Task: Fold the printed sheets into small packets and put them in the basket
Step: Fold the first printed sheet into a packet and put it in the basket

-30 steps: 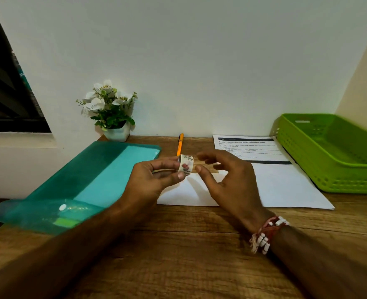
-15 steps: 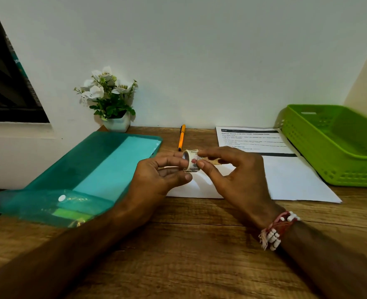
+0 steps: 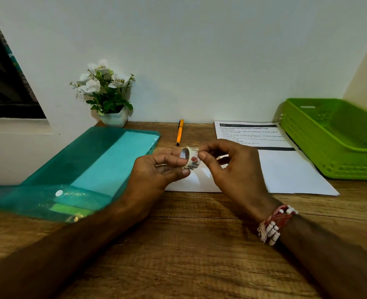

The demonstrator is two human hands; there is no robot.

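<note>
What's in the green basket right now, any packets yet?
No packets show in the green basket: only its bare perforated floor is visible. The near wall hides the floor's front strip, and the frame edge cuts off the right end.

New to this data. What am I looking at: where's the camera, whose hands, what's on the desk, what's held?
No robot here: a person works bare-handed. The picture comes from a wide-angle camera on their head, looking forward and down. On the wooden table lie a teal folder, an orange pen, a printed sheet, flat and unfolded, and a green basket at the right; a potted plant stands at the back. The left hand holds a small flower-printed tape roll; the right hand pinches its upper edge.
</note>
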